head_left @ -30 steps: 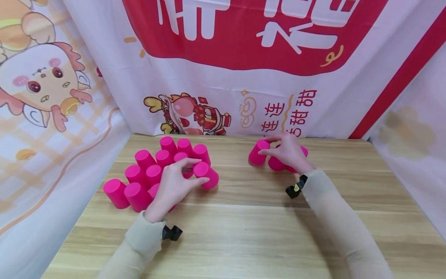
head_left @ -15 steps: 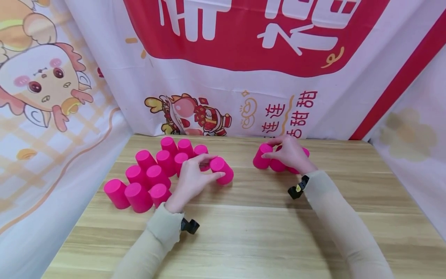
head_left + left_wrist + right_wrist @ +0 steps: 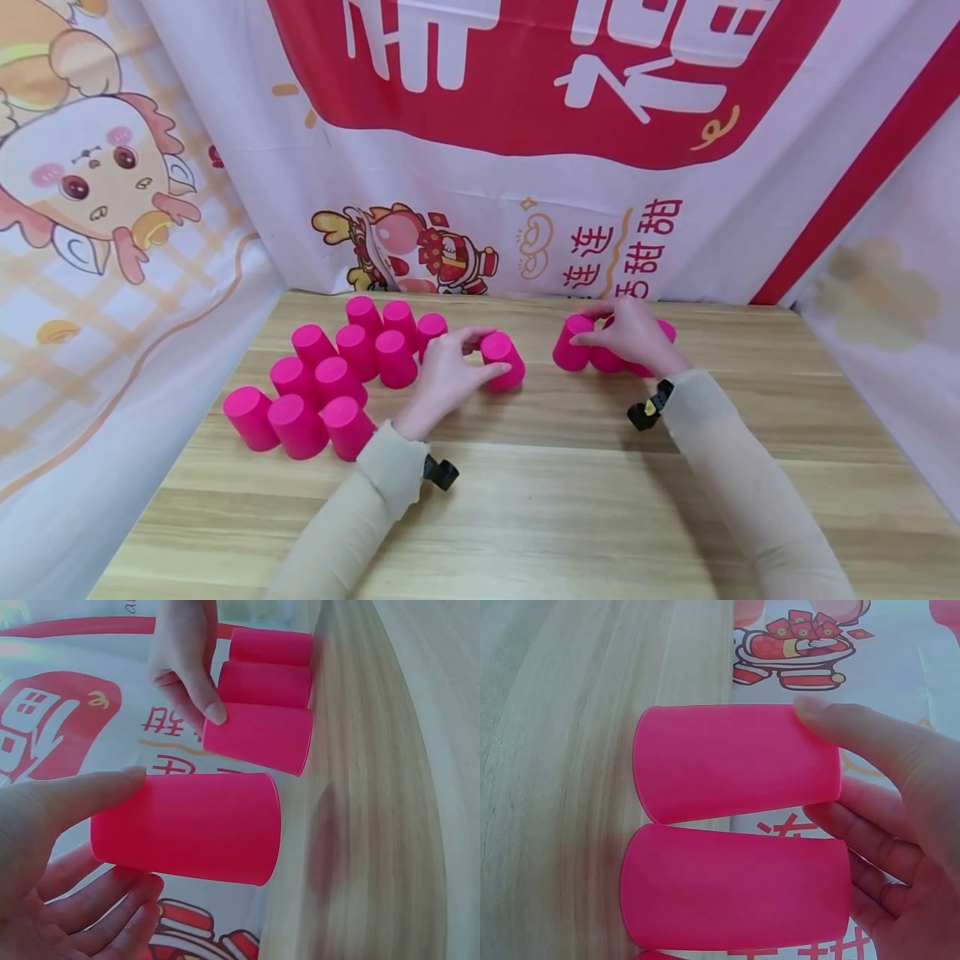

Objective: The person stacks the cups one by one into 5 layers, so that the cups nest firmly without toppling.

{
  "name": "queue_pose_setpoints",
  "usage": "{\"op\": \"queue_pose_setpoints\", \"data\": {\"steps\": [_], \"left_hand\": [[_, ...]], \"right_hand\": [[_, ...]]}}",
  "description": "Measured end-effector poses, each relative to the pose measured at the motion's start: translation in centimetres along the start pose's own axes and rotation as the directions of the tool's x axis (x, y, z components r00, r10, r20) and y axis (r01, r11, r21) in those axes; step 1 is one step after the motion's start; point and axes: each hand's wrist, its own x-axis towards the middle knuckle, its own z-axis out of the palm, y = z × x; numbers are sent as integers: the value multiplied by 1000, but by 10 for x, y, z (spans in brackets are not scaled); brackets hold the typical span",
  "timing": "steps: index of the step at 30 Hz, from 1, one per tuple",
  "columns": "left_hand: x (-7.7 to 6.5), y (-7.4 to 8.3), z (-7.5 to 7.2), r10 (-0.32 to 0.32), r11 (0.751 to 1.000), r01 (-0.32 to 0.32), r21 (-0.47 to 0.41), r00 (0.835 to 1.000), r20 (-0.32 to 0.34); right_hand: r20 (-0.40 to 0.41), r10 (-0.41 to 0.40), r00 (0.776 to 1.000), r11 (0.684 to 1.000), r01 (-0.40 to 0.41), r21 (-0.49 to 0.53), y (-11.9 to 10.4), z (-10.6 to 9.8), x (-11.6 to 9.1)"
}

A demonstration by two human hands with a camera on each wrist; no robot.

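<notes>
My left hand (image 3: 447, 372) pinches an upside-down pink cup (image 3: 507, 367) near its base end, thumb on one side and fingers on the other. In the left wrist view that cup (image 3: 187, 829) hangs with its rim toward the table and a shadow on the wood beyond it. My right hand (image 3: 636, 335) grips another inverted pink cup (image 3: 570, 348), the left end of a short row at the back right. Beside it stands a second cup (image 3: 735, 889), close against it at the rim. A third row cup (image 3: 667, 332) is partly hidden behind the hand.
Several inverted pink cups (image 3: 298, 425) stand in a loose group on the left of the wooden table (image 3: 525, 517). A printed cloth backdrop (image 3: 480, 183) rises along the back edge, and cloth also hangs at both sides.
My left hand has carried its cup rightward, away from the group and toward the row. My right hand and its cup have shifted slightly right and nearer.
</notes>
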Motion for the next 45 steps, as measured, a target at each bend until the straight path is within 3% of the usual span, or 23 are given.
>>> {"op": "queue_pose_setpoints", "data": {"steps": [8,12,21,32,45], "left_hand": [[21,-3,20,24,1000,-24,10,1000,8],[32,-7,29,3,1000,-3,26,1000,14],[53,-6,42,11,998,-15,60,999,53],[64,-5,57,43,998,-45,33,996,80],[70,-5,62,36,999,-34,-23,992,119]], "right_hand": [[-6,8,1000,1000,-8,-14,3,2,0],[-3,6,1000,1000,-6,-11,3,4,0],[1,8,1000,1000,-8,-15,-1,4,-1],[-36,-53,998,998,52,-22,3,0,-6],[-129,-98,987,994,103,31,-8,-11,-22]]}}
